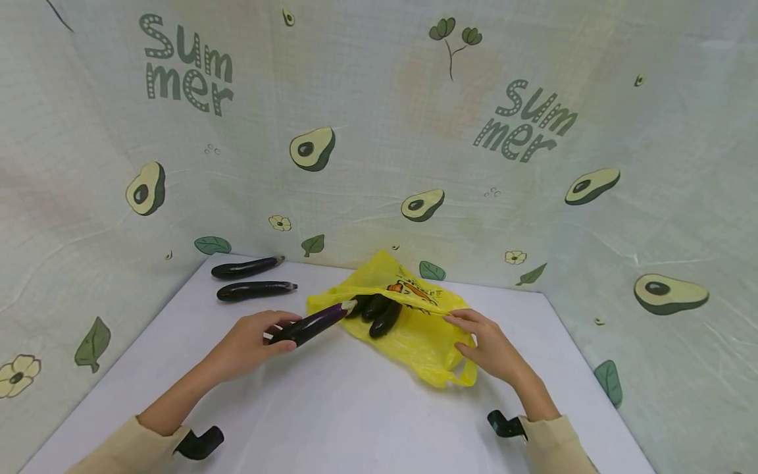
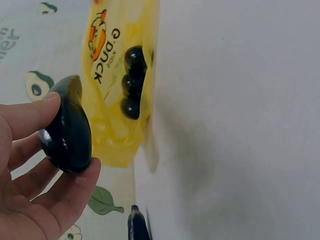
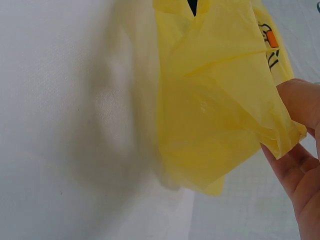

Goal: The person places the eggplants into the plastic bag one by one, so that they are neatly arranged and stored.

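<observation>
My left hand [image 1: 254,341] grips a dark purple eggplant [image 1: 316,325] by its thick end, its pale stem end pointing at the mouth of a yellow plastic bag [image 1: 423,349]. In the left wrist view thumb and fingers lie on both sides of the held eggplant [image 2: 72,127]. Three eggplants [image 2: 133,82] lie inside the bag, their rounded ends showing at the opening. At the bag's right side my right hand [image 1: 488,347] holds up its edge, the yellow film [image 3: 282,137] pinched between thumb and fingers in the right wrist view.
Two more eggplants lie at the table's back left, one [image 1: 247,267] behind the other [image 1: 256,290]. A pale cloth [image 1: 367,85] printed with avocados and leaves walls in the back and sides of the white table [image 1: 355,408]. Black wrist mounts [image 1: 201,443] show at both sleeves.
</observation>
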A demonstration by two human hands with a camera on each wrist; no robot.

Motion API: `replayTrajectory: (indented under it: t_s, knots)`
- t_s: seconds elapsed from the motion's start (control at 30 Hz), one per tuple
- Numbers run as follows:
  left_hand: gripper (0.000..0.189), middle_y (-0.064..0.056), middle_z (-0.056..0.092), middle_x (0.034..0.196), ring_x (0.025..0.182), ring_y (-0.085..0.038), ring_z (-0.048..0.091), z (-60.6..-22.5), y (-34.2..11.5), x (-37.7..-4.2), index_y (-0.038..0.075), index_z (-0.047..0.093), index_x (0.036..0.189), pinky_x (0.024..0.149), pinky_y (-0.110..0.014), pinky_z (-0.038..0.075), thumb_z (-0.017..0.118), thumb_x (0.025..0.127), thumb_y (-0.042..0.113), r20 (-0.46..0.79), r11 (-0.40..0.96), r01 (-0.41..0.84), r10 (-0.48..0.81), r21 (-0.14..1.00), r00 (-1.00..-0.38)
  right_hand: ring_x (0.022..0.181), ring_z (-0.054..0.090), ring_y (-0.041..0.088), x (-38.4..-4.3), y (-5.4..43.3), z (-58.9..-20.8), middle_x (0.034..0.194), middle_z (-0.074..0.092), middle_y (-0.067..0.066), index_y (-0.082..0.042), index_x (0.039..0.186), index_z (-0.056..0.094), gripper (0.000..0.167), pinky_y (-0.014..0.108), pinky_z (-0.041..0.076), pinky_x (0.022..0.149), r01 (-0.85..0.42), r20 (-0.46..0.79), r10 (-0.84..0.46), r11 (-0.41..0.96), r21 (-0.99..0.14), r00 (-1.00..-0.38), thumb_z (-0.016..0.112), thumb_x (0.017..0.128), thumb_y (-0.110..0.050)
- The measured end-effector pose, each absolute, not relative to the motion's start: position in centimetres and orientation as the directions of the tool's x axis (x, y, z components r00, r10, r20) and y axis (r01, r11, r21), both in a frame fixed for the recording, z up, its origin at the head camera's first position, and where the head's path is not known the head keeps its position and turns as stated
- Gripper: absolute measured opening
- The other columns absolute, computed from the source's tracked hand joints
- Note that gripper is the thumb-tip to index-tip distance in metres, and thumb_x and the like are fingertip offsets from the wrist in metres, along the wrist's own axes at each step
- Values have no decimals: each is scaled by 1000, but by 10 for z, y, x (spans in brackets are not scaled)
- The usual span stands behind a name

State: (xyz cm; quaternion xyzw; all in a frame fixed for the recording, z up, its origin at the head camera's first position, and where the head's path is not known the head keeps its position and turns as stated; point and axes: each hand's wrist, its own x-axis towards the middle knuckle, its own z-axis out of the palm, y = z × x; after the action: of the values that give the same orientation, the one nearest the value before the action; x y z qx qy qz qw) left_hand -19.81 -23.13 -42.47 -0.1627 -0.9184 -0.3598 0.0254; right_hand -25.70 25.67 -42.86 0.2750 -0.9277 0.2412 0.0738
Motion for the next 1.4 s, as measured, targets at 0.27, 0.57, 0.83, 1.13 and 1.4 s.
replayTrajectory:
  t_s: [0.27, 0.57, 0.83, 1.13, 1.4]
  knots:
    - [52, -7, 69, 138, 113, -23, 68, -430, -220, -198, 16, 67, 142, 91, -38, 61, 83, 94, 31, 152, 682, 328, 307, 654, -940, 129, 62, 33, -257, 256, -429, 145, 61, 11, -12, 143, 68, 62, 49, 56, 103, -541, 261, -474, 734, -410, -841, 86, 85, 3]
    - [51, -5, 71, 130, 109, -21, 69, -433, -211, -200, 18, 67, 141, 87, -39, 61, 83, 95, 32, 134, 662, 337, 339, 669, -931, 129, 62, 34, -257, 257, -429, 145, 61, 11, -11, 142, 68, 61, 49, 56, 103, -549, 264, -481, 732, -404, -836, 86, 85, 3]
    - [48, -4, 71, 129, 108, -20, 69, -438, -200, -204, 20, 69, 139, 86, -37, 60, 83, 94, 32, 138, 660, 358, 363, 661, -922, 127, 63, 33, -258, 258, -429, 144, 62, 12, -11, 142, 69, 61, 49, 56, 102, -559, 275, -487, 724, -404, -829, 86, 85, 2]
    - [48, -1, 73, 125, 105, -16, 69, -445, -186, -207, 16, 69, 138, 88, -34, 59, 83, 95, 31, 146, 620, 381, 396, 686, -907, 128, 63, 33, -257, 259, -429, 144, 62, 11, -11, 142, 69, 60, 50, 56, 103, -559, 278, -485, 725, -402, -829, 87, 85, 1]
    - [47, -1, 73, 123, 102, -15, 68, -446, -172, -207, 18, 70, 136, 87, -37, 58, 84, 93, 29, 123, 628, 338, 360, 701, -925, 130, 62, 34, -257, 260, -429, 144, 62, 11, -11, 142, 69, 61, 50, 55, 104, -557, 277, -484, 724, -406, -830, 87, 85, 1]
